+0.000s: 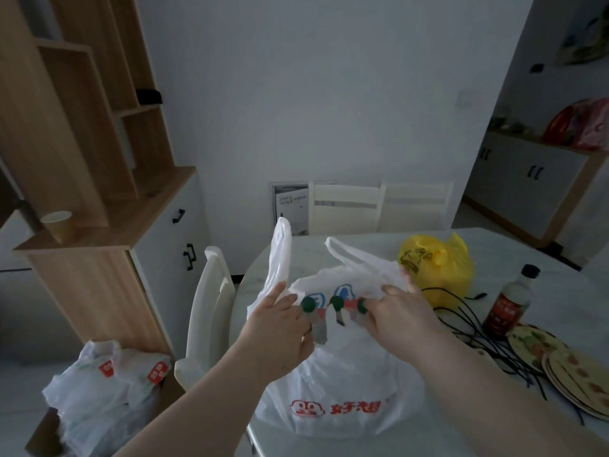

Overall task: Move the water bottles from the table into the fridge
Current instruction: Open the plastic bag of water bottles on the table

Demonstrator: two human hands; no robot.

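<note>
A pale round desk stands in a dim room. On it sits a white bag, and three green-capped water bottles stick out of its open mouth. I think it is best to lift them straight up, so the bag does not catch. The left hand seems curled round the left bottle, and the right hand curls round the right one. No fridge is visible.
</note>
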